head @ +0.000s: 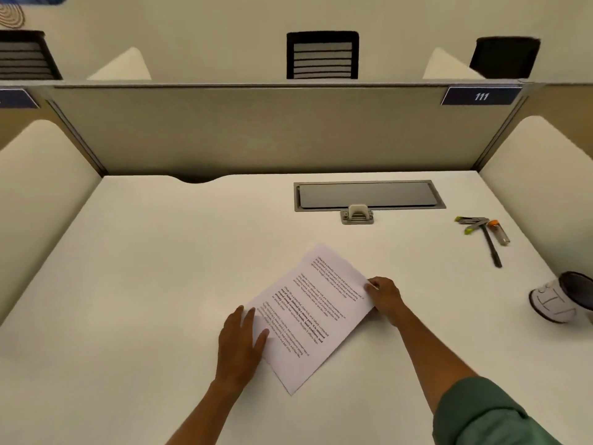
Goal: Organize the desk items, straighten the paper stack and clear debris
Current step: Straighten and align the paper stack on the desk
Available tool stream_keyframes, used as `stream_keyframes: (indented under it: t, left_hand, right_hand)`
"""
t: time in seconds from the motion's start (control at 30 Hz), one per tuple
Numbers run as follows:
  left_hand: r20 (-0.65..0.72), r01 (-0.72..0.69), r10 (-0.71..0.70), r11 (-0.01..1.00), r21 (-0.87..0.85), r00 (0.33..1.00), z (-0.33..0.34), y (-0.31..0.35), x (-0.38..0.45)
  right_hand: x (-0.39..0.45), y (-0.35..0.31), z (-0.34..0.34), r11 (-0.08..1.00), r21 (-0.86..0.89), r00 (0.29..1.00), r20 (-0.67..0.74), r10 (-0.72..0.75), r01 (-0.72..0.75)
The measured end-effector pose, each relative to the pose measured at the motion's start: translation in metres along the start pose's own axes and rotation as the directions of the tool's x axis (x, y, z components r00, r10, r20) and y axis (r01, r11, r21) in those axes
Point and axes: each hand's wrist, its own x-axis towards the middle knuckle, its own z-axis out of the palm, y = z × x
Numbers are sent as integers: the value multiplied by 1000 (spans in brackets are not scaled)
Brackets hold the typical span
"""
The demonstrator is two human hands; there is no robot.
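- Desk (pixel 134 252), white and broad, fills the view, with padded cream side panels at either edge and a grey partition along the back.
- Left hand (pixel 239 343) is down flat on the lower-left corner of the paper stack (pixel 313 316), fingers straight and spread, pressing the sheets onto the desk.
- Paper stack sits near the front middle of the desk, turned at a slant so its long edges run diagonally; printed text covers the top sheet, and an edge of a lower sheet peeks out by the left fingers.
- Right hand (pixel 383 295) is at the stack's right edge, fingers curled over and the thumb on top of the sheet, pinching that edge; a green sleeve (pixel 487 412) is rolled up on that arm.
- Behind the stack, a grey recessed cable hatch (pixel 369 194) is set into the desk, lid closed, with a small cream latch piece (pixel 357 214) at its front edge.
- Over to the right, well apart from the paper, a loose cluster of pens and markers (pixel 481 229) lies on the desk: a couple of grey ones with yellow-green tips, a dark pen pointing toward the front, and a clear tube with an orange cap just beside it.
- At the far right edge, a white mug (pixel 558 300) with a dark interior lies tipped on its side, mouth to the right, partly cut off by the frame.
- Up on the partition's right end, a dark label (pixel 481 96) reads 111.
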Motion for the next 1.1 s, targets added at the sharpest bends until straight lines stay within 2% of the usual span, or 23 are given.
stream_keyframes:
  t: [0.17,0.33,0.5,0.7,0.83,0.93,1.1]
  left_hand:
    - [-7,-21,21,999,-42,1000,3,18,5]
    - [24,-34,37,993,-113,999,9,28,4]
    - [55,-63,75,979,-193,996,11,36,3]
    - [89,-156,175,970,-187,981,11,39,-4]
    - [136,-195,215,970,-148,967,15,29,-3]
    - [150,-194,217,969,-152,965,17,25,-2]
    - [109,-222,245,956,-190,963,22,20,0]
  right_hand:
    - [-16,19,-7,991,90,981,-157,115,-102]
    - [-33,35,-11,962,209,932,-281,230,-174]
    - [-55,43,-12,936,302,904,-324,279,-181]
    - [-73,47,-7,903,366,859,-365,360,-223]
    - [-80,50,-4,870,429,856,-328,399,-241]
    - [-86,51,-2,837,487,892,-220,396,-251]
    - [-100,49,-7,907,362,954,-123,275,-215]
